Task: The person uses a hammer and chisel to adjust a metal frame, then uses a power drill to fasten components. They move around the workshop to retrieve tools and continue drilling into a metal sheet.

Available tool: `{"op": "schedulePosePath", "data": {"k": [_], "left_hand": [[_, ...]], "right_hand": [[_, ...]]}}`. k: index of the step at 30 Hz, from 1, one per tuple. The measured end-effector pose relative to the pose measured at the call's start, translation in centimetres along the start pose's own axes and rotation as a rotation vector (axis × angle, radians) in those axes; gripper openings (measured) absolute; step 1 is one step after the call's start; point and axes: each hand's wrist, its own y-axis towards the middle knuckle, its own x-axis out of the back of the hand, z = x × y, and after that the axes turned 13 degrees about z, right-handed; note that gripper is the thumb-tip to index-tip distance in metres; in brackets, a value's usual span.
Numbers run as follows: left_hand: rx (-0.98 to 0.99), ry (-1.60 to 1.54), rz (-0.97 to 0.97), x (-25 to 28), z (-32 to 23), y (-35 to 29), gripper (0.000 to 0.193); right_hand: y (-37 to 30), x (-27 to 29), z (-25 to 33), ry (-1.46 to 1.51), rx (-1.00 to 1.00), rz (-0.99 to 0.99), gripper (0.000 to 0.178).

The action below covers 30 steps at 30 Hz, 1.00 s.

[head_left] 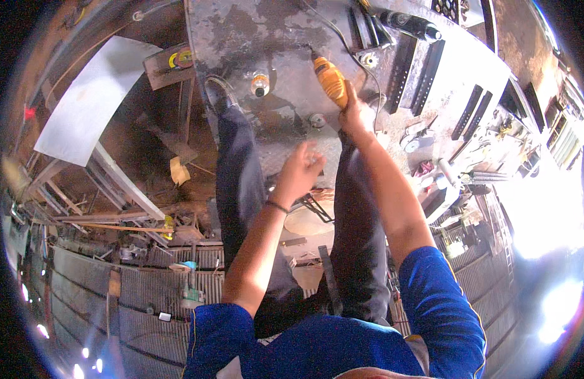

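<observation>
My right hand (355, 114) grips the rear of an orange power tool (330, 81) that lies on a dark, stained metal plate (279, 38); its cord (342, 39) runs off toward the top of the plate. My left hand (299, 172) hovers over the plate's near edge with fingers spread, holding nothing. A small orange and silver part (260, 83) stands on the plate left of the tool. A round metal disc (316, 120) lies just left of my right hand. My legs in dark trousers (238, 170) straddle the plate.
Black perforated metal bars (413, 69) and a dark tool (409, 24) lie right of the plate. A light metal sheet (93, 101) leans at the left. Ribbed metal panels (146, 297) and steel scrap cover the floor lower left. Small tools litter the right side (443, 170).
</observation>
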Motion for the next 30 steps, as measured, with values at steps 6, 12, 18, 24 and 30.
{"op": "schedulePosePath", "data": {"k": [6,12,18,24,30], "left_hand": [[-0.022,0.004,0.003,-5.5,-5.2,-6.3,0.043],[0.068,0.057,-0.039,-11.0,-3.5,-9.6,0.025],[0.18,0.103,-0.038,-17.5,-2.4,-10.1,0.025],[0.143,0.138,-0.152,-21.7,-2.9,-9.8,0.024],[0.157,0.085,-0.16,-23.1,-1.8,-11.2,0.02]], "right_hand": [[-0.1,-3.3,-1.1,0.01,0.071,-0.028,0.091],[-0.6,-6.5,-0.3,0.021,0.061,-0.122,0.091],[-0.5,-6.3,0.3,0.013,0.067,-0.069,0.087],[-0.5,-1.5,3.7,-0.183,0.149,0.083,0.076],[-0.5,-2.5,6.4,-0.614,0.219,0.091,0.065]]}}
